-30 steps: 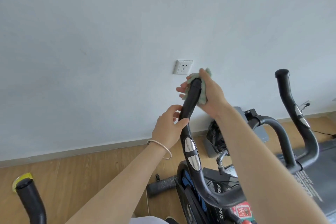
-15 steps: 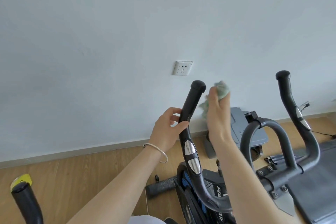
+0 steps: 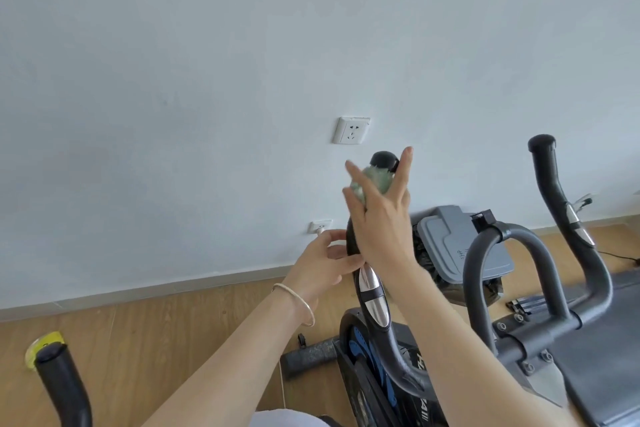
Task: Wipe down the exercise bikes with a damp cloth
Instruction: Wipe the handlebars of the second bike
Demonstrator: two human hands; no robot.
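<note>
Two hands are working on the handlebar point(image 3: 374, 302) in the middle of the frame. The left hand point(image 3: 322, 267) is keeping its grip closed round the bar. The right hand point(image 3: 381, 222), fingers spread, is pressing the cloth point(image 3: 372, 180) back against the bar's top, so wiping is probably resuming.

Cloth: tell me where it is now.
Head view, centre: the cloth sits under the right hand, pressed against the top of the handlebar that the left hand grips, below the upper socket.

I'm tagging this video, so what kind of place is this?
Likely a home gym or workout room: an exercise bike, a second handlebar at lower left, and what looks like a treadmill belt on the right.
</note>
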